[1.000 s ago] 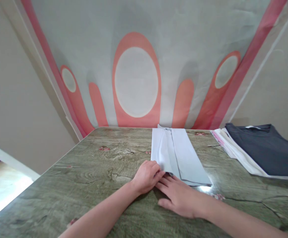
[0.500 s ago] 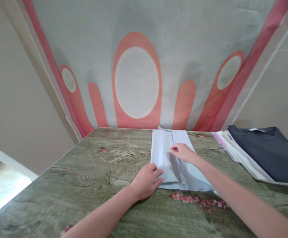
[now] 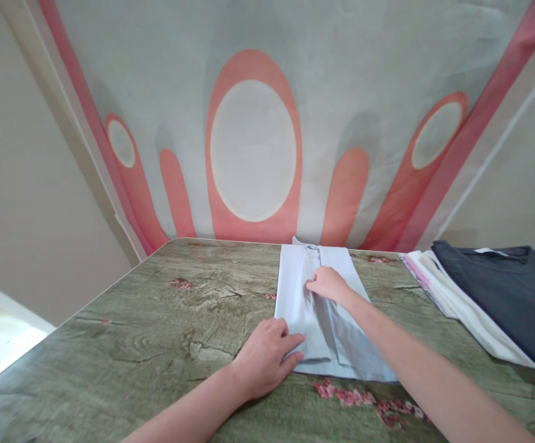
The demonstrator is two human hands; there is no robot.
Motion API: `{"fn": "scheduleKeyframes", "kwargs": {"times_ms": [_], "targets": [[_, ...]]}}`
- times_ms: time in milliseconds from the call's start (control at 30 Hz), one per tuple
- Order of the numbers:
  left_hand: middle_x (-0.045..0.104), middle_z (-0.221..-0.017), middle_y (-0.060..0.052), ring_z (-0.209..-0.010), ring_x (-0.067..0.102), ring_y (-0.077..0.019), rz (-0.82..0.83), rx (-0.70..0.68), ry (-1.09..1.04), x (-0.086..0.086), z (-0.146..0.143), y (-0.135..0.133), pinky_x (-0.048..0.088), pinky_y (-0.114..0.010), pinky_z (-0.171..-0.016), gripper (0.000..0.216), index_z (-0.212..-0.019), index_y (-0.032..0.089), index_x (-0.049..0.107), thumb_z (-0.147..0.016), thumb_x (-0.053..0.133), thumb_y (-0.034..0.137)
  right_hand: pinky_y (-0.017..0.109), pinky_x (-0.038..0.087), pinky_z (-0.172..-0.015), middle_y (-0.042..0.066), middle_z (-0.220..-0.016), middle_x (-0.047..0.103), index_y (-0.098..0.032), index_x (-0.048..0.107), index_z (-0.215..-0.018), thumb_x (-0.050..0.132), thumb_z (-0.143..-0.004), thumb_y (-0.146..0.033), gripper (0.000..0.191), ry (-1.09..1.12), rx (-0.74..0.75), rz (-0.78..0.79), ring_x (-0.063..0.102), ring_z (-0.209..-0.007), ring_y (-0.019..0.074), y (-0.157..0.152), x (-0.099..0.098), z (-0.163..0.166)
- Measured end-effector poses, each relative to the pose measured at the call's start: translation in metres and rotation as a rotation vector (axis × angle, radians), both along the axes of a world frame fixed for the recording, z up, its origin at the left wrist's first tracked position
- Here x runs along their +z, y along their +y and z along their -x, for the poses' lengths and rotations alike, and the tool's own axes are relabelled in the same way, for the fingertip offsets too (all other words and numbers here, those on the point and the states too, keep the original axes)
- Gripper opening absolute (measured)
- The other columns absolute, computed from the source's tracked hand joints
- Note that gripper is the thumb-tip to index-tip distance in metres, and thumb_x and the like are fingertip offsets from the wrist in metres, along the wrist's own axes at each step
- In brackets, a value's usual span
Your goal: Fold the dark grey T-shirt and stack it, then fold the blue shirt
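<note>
A light blue-white garment, apparently a shirt (image 3: 290, 283), lies folded in a long panel on the table, its two sides turned in toward the middle. My left hand (image 3: 267, 354) rests at its near left edge, thumb and fingers apart, fingertips on the cloth. Over the middle, my right hand (image 3: 327, 284) is closed in a pinch on the edge of a folded-in layer. Creases run from that pinch down toward the near hem. My right forearm covers part of the garment's right side.
The wood-patterned table (image 3: 157, 326) has printed pink flowers. To the right lies a stack of folded clothes, a dark grey T-shirt (image 3: 502, 295) on top and white ones (image 3: 461, 307) beneath. A grey and coral panel (image 3: 253, 147) stands behind the table.
My right hand has moved slightly left with the pinched cloth, and the layer lies flatter. My left hand stays at the near left edge. The camera view has shifted a little.
</note>
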State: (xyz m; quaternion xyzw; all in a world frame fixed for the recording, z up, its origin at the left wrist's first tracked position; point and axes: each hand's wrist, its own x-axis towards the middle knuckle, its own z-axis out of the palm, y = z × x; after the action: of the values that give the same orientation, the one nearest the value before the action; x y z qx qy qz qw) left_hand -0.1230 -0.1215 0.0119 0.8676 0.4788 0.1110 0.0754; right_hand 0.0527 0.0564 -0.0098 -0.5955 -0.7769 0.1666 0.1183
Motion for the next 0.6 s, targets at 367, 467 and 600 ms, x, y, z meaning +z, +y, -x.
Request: {"fn": "scheduleKeyframes", "kwargs": {"times_ms": [367, 467, 600], "targets": [[0.057, -0.082, -0.004, -0.080, 0.055, -0.0171, 0.036, -0.041, -0.038, 0.015, 0.004, 0.021, 0.041, -0.027, -0.075, 0.033, -0.102, 0.023, 0.061, -0.093, 0.032, 0.036, 0.019, 0.033, -0.051, 0.000, -0.058, 0.061, -0.015, 0.062, -0.065, 0.054, -0.068, -0.028, 0.015, 0.090, 0.070, 0.039, 0.054, -0.058, 0.0121, 0.003, -0.010, -0.023], [0.060, -0.092, -0.006, -0.088, 0.056, -0.0177, -0.005, 0.010, -0.087, 0.011, 0.012, 0.057, 0.041, -0.028, -0.080, 0.030, -0.102, 0.020, 0.060, -0.093, 0.033, 0.028, 0.020, 0.035, -0.052, 0.002, -0.063, 0.064, -0.015, 0.063, -0.072, 0.053, -0.069, -0.024, 0.014, 0.068, 0.067, 0.025, 0.056, -0.059, 0.0126, 0.009, -0.008, -0.019], [0.059, -0.103, -0.008, -0.096, 0.054, -0.0194, -0.079, 0.154, -0.104, -0.009, 0.020, 0.113, 0.039, -0.030, -0.087, 0.024, -0.102, 0.016, 0.060, -0.086, 0.043, 0.020, 0.022, 0.037, -0.056, 0.006, -0.071, 0.067, -0.015, 0.064, -0.071, 0.052, -0.069, -0.020, 0.013, -0.002, 0.047, -0.019, 0.060, -0.067, 0.0158, 0.025, 0.000, -0.008]]}}
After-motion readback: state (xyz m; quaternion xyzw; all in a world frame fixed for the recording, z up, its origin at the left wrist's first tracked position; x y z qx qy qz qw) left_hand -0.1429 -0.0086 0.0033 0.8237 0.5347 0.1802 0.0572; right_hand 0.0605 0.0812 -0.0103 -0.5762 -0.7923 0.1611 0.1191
